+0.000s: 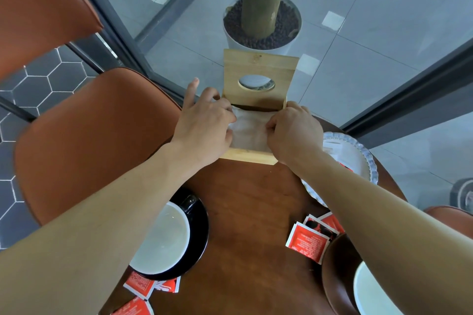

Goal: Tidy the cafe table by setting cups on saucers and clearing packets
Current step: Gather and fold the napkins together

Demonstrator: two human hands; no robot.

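Observation:
At the far edge of the round wooden table (245,207) stands a bamboo napkin box (258,77) with its lid raised. My left hand (204,128) and my right hand (291,133) both press on the white napkins (249,133) inside it, fingers curled at the stack's edges. A black cup with a white inside (161,238) sits on a black saucer (201,235) near left. A brown saucer (335,271) with a white-lined cup (371,294) is at the near right. Red packets lie by the brown saucer (307,240) and at the near-left edge (146,286).
A white fluted plate (358,158) sits on the table's right side, partly under my right arm. Orange-brown chairs (97,143) stand to the left. A white planter (261,23) with a green trunk stands on the floor beyond a glass wall.

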